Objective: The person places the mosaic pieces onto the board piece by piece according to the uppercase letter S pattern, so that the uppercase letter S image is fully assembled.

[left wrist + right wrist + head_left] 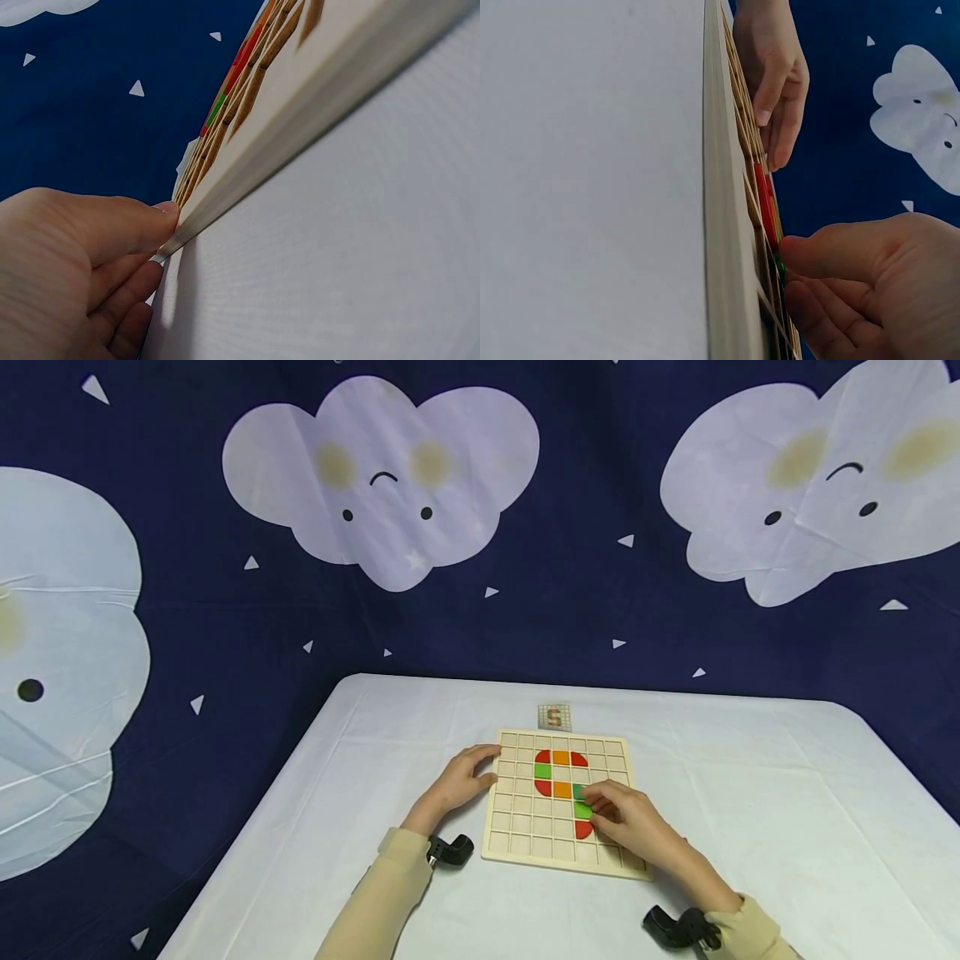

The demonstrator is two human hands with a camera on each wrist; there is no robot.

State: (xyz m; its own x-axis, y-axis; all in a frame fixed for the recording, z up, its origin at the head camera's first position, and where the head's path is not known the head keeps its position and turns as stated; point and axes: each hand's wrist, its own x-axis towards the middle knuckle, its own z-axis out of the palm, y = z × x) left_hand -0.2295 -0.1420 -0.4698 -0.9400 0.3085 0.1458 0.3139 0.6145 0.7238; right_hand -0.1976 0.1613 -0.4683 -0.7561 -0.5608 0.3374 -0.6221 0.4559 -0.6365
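Note:
A square wooden grid board [517, 843] lies on the table with flat red, orange and green pieces in its cells, forming an S-like curve. My left hand [459, 781] rests at the board's left edge, thumb and forefinger spread and touching the rim. In the left wrist view the thumb [154, 217] lies against that rim. My right hand [633, 822] is over the board, thumb and forefinger at a green square piece [582, 811]. It seems to pinch this piece; the fingers partly cover it. Just below sits a red quarter-round piece [583, 831].
A small pattern card [554, 717] showing an S on a grid lies beyond the board's far edge. White cloth [750, 793] covers the table. Behind it hangs a dark blue backdrop [585, 618] with clouds. Each wrist wears a black camera [452, 850].

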